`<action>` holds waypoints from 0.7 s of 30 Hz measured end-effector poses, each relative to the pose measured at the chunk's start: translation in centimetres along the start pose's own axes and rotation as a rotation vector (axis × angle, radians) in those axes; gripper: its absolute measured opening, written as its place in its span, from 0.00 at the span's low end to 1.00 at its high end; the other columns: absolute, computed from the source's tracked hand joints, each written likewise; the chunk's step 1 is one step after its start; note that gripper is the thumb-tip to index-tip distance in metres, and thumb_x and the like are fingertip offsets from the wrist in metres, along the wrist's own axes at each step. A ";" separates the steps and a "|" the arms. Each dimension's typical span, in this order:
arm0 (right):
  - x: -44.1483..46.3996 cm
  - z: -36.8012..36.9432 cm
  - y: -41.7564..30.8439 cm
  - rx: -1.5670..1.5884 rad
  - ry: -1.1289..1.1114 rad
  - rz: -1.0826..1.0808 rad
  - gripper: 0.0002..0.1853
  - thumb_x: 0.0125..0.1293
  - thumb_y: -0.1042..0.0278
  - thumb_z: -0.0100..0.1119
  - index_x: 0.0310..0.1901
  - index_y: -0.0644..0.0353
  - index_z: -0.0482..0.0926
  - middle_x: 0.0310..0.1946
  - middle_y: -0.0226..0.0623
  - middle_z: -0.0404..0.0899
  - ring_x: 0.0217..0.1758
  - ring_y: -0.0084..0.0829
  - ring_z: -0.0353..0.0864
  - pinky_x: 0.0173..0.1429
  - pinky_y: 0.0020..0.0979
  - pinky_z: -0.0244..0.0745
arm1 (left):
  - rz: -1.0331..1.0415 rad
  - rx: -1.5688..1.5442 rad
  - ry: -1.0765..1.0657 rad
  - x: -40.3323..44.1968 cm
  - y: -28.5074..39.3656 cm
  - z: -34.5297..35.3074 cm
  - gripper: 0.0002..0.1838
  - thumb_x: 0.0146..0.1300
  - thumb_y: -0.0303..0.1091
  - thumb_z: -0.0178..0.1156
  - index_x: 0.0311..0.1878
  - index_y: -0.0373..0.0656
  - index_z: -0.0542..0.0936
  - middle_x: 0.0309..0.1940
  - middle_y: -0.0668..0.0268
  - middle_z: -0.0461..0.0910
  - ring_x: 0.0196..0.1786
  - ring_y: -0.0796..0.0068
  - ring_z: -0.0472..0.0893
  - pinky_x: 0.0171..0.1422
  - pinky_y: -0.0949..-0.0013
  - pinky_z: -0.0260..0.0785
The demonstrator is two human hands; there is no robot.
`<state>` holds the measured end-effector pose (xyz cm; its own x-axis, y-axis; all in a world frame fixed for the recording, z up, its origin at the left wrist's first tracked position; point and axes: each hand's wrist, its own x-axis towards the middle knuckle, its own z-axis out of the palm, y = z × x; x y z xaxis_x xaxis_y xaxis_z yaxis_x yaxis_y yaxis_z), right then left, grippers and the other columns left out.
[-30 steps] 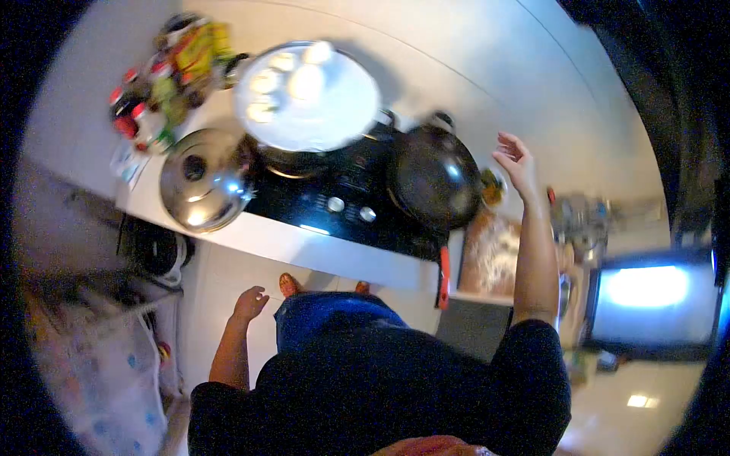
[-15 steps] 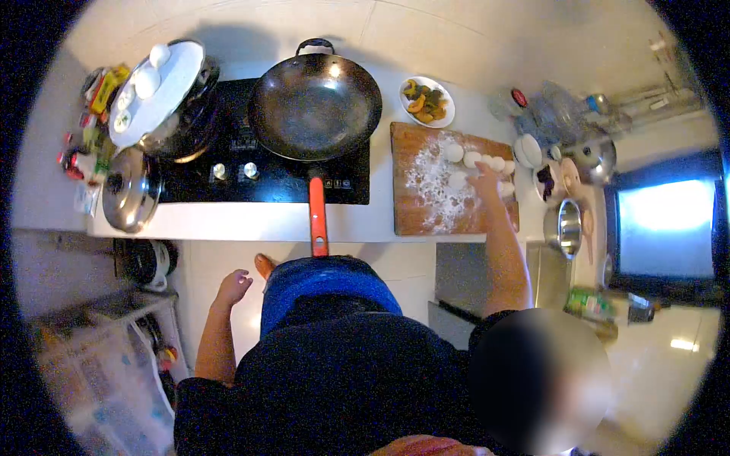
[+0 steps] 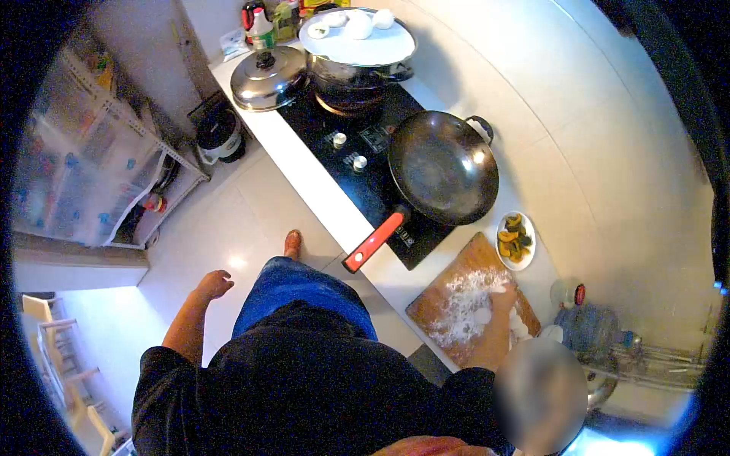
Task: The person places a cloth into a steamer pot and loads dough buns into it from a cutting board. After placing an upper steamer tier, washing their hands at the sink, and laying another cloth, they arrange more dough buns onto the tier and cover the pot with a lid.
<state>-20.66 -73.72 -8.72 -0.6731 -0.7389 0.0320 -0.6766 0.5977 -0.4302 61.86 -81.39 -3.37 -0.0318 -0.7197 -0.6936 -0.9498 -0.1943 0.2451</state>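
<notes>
My right hand [image 3: 503, 298] reaches over the floured wooden board [image 3: 430, 308]. Its fingers close around a white dough ball [image 3: 498, 288] near the board's far edge, though the grip is partly hidden. A separate dough ball [image 3: 483, 315] lies in the scattered flour, left of my right forearm. On the forearm's other side more dough balls [image 3: 518, 327] form a row, partly covered by the arm. My left hand [image 3: 215, 284] hangs over the floor, away from the counter, holding nothing, with its fingers loosely apart.
A wok [image 3: 445, 167] rests on the black cooktop [image 3: 365, 186], its red handle [image 3: 374, 242] jutting past the counter edge. Beyond stand a pot [image 3: 346, 76] topped by a white plate [image 3: 338, 47] and a metal lid [image 3: 268, 80]. Beside the board sits a food plate [image 3: 515, 242].
The view has swung round, so the counter now runs diagonally. My right hand has shifted along the dough row to the ball at its other end. My left hand stays low and empty.
</notes>
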 end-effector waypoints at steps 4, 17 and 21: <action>-1.6 -5.8 -10.1 0.756 -0.096 0.418 0.24 0.42 0.77 0.62 0.47 0.63 0.71 0.37 0.39 0.73 0.33 0.33 0.75 0.36 0.29 0.74 | 0.038 -0.159 -0.020 2.9 -2.5 2.7 0.22 0.51 0.46 0.57 0.43 0.38 0.76 0.36 0.52 0.79 0.41 0.59 0.78 0.49 0.63 0.69; 11.3 -7.3 -60.1 0.859 -0.411 -0.310 0.25 0.47 0.83 0.60 0.51 0.65 0.69 0.43 0.43 0.74 0.42 0.33 0.76 0.42 0.29 0.78 | 0.286 -0.222 -0.029 17.9 0.2 -9.4 0.22 0.52 0.45 0.56 0.46 0.39 0.75 0.37 0.52 0.79 0.42 0.57 0.78 0.48 0.63 0.69; 17.4 -2.1 -71.2 0.616 -0.429 -0.386 0.24 0.42 0.77 0.67 0.46 0.61 0.74 0.40 0.41 0.76 0.41 0.29 0.76 0.38 0.26 0.77 | 0.301 -0.293 0.006 21.7 -3.0 -12.7 0.21 0.52 0.44 0.56 0.45 0.39 0.75 0.35 0.53 0.79 0.41 0.58 0.78 0.47 0.63 0.70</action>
<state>15.19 -128.43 24.31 -0.1717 -0.9850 -0.0140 -0.4687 0.0942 -0.8783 68.02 -104.90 -10.53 -0.2918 -0.7771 -0.5577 -0.7698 -0.1552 0.6191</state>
